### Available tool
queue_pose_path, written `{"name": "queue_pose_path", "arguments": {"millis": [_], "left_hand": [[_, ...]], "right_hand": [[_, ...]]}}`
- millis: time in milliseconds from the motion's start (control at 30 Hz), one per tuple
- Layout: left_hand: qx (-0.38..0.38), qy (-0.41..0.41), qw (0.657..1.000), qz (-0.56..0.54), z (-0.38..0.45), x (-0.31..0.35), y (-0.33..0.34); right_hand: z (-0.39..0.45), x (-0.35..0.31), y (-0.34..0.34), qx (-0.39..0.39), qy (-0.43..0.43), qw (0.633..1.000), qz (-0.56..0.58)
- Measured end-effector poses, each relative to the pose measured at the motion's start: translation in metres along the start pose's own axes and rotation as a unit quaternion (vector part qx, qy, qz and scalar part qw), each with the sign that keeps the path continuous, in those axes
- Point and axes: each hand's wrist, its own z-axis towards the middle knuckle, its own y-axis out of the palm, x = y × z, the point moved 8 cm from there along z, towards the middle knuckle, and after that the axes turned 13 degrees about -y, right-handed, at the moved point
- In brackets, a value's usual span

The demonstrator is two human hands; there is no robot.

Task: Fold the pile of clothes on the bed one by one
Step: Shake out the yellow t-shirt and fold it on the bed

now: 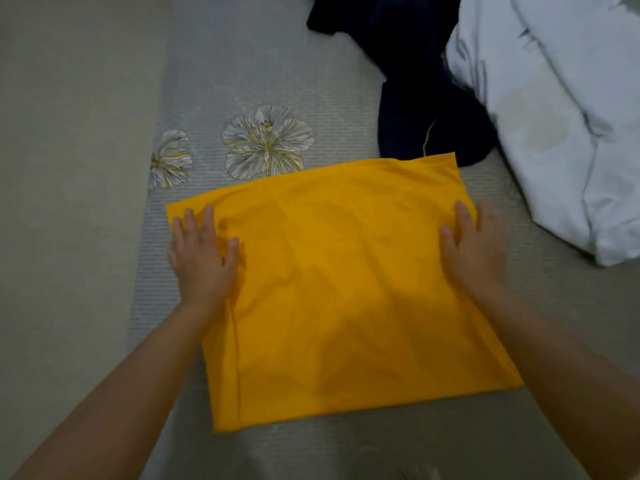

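left grip: i'm seeing my left hand (202,261) lying flat with fingers spread wide, pressing the left edge of the yellow cloth (346,289).
right grip: my right hand (476,252) is resting flat on the cloth's right edge, fingers straight, holding nothing.
yellow cloth: it's lying folded into a rough rectangle on the bed (86,168), between my two hands.
beyond: a dark garment (415,98) is touching the cloth's far edge; a white garment (554,116) is bunching up to the right.
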Motion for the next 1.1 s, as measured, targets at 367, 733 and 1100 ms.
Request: {"name": "queue_pose_path", "arguments": {"millis": [367,733,1100], "left_hand": [[-0.033,-0.146,0.989,0.005,-0.093,-0.047,0.009],[-0.050,-0.131,0.990,0.004,-0.082,-0.061,-0.004],[0.032,-0.323,0.933,-0.153,-0.194,-0.103,0.010]], "right_hand": [[-0.051,0.036,-0.008,0.030,0.151,0.988,0.001],[-0.091,0.076,-0.022,0.055,0.161,0.980,0.104],[-0.198,0.054,0.003,0.092,0.198,0.966,0.139]]}}
